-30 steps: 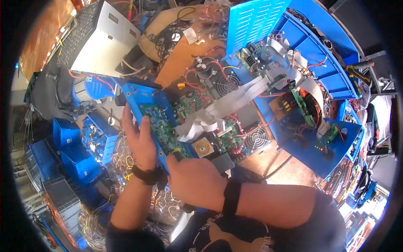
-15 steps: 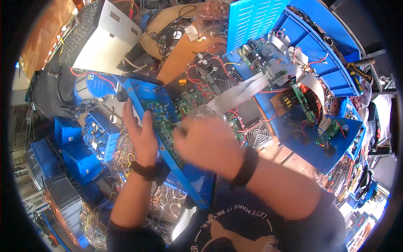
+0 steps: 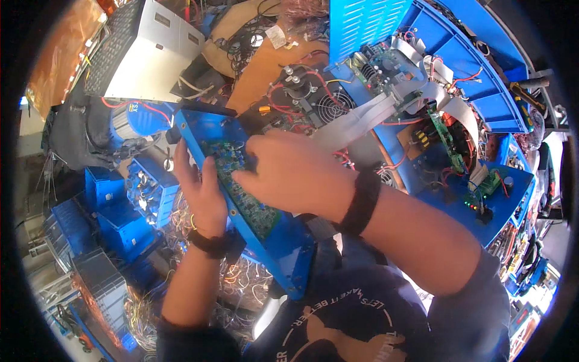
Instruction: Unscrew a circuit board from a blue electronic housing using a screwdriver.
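A tilted blue metal panel (image 3: pixel 242 232) with raised edges carries a green circuit board (image 3: pixel 256 211) full of small components. My left hand (image 3: pixel 204 196) braces the panel's left edge, fingers on its outer side and thumb along the rim. Over the board's upper half, my right hand (image 3: pixel 295 172) is closed with thumb and forefinger bent toward the components. What lies between those fingertips is hidden. Behind this hand runs a wide grey ribbon cable (image 3: pixel 362 120), its near end covered by the hand.
An opened blue cabinet with a second circuit board (image 3: pixel 386 66), a fan (image 3: pixel 335 107) and red wires lies ahead and right. Blue bins (image 3: pixel 123 232) and heaps of loose wire (image 3: pixel 241 283) are at the left. A white metal case (image 3: pixel 154 57) stands at the back left.
My right hand has shifted slightly up over the board, uncovering more of its lower part. The panel has tipped a little, and my left hand keeps its place on the edge.
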`<action>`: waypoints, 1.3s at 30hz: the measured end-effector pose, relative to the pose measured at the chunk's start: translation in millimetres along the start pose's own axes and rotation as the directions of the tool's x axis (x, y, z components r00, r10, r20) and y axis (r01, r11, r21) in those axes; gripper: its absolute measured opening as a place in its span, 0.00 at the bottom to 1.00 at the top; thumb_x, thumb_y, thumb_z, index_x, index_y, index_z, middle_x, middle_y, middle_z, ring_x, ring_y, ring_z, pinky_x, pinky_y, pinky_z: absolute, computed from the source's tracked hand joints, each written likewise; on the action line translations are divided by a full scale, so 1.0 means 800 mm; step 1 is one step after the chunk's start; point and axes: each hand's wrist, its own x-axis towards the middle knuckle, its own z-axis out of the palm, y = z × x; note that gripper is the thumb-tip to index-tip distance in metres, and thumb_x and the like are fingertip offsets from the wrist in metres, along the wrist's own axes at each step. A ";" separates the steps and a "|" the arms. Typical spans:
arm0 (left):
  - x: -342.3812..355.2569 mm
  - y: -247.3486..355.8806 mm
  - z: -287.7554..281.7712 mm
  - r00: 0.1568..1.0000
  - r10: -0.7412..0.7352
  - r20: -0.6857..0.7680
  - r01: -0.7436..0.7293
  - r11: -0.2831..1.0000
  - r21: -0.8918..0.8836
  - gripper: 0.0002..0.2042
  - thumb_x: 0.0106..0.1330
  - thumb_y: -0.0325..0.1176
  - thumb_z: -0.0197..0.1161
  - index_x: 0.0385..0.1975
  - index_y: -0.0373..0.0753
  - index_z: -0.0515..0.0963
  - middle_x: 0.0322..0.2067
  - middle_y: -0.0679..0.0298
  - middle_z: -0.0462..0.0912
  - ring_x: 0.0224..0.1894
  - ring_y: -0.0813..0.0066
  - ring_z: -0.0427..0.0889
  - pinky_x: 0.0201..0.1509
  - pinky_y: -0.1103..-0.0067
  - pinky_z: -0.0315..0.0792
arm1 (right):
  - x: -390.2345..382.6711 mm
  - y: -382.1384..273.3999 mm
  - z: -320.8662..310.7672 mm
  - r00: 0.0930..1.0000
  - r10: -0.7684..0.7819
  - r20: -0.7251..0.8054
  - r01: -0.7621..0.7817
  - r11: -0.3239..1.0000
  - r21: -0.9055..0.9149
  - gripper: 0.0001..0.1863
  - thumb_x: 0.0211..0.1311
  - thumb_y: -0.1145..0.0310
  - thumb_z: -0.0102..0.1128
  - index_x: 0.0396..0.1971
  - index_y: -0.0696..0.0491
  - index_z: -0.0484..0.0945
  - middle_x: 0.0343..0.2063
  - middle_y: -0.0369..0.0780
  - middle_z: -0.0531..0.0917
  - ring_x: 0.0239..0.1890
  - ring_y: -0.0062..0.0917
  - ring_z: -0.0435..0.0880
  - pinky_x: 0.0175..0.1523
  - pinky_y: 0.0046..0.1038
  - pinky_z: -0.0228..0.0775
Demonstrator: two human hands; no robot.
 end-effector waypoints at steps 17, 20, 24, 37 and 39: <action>-0.002 -0.022 -0.010 0.997 0.067 0.035 -0.071 0.989 0.130 0.27 0.69 0.31 0.54 0.68 0.33 0.57 0.67 0.50 0.54 0.69 0.58 0.57 0.71 0.66 0.53 | 0.018 -0.033 -0.034 0.859 -0.341 0.382 0.466 0.831 -0.305 0.10 0.45 0.70 0.58 0.23 0.61 0.81 0.21 0.50 0.82 0.28 0.43 0.85 0.34 0.39 0.78; -0.001 -0.011 -0.005 1.000 0.004 -0.004 -0.003 0.986 0.165 0.27 0.69 0.31 0.54 0.68 0.33 0.57 0.66 0.50 0.56 0.69 0.59 0.58 0.71 0.66 0.53 | 0.042 -0.028 -0.068 0.928 -0.152 0.340 0.267 0.908 -0.324 0.14 0.46 0.67 0.58 0.28 0.62 0.82 0.24 0.51 0.83 0.31 0.44 0.85 0.39 0.40 0.78; -0.001 0.001 -0.004 1.000 -0.012 -0.003 0.012 0.993 0.117 0.27 0.70 0.30 0.53 0.68 0.32 0.57 0.65 0.52 0.58 0.67 0.60 0.61 0.70 0.67 0.55 | 0.064 -0.002 -0.089 0.951 -0.145 0.274 0.225 0.931 -0.287 0.18 0.47 0.62 0.59 0.33 0.60 0.84 0.27 0.51 0.84 0.35 0.42 0.86 0.42 0.38 0.78; -0.002 0.017 0.001 0.996 -0.093 0.000 0.092 0.991 0.101 0.27 0.71 0.29 0.51 0.68 0.30 0.55 0.65 0.52 0.61 0.65 0.65 0.64 0.69 0.70 0.57 | 0.138 0.051 -0.030 0.993 0.078 0.084 -0.063 0.984 -0.165 0.27 0.52 0.49 0.55 0.29 0.63 0.83 0.30 0.54 0.83 0.35 0.45 0.84 0.43 0.40 0.76; -0.002 0.020 -0.001 0.995 -0.097 -0.005 0.096 0.983 0.157 0.27 0.71 0.30 0.51 0.68 0.29 0.55 0.66 0.52 0.61 0.65 0.65 0.64 0.69 0.70 0.57 | 0.144 0.057 -0.021 0.996 0.044 0.082 -0.030 0.985 -0.167 0.26 0.52 0.49 0.56 0.30 0.62 0.83 0.29 0.53 0.83 0.35 0.45 0.84 0.43 0.40 0.76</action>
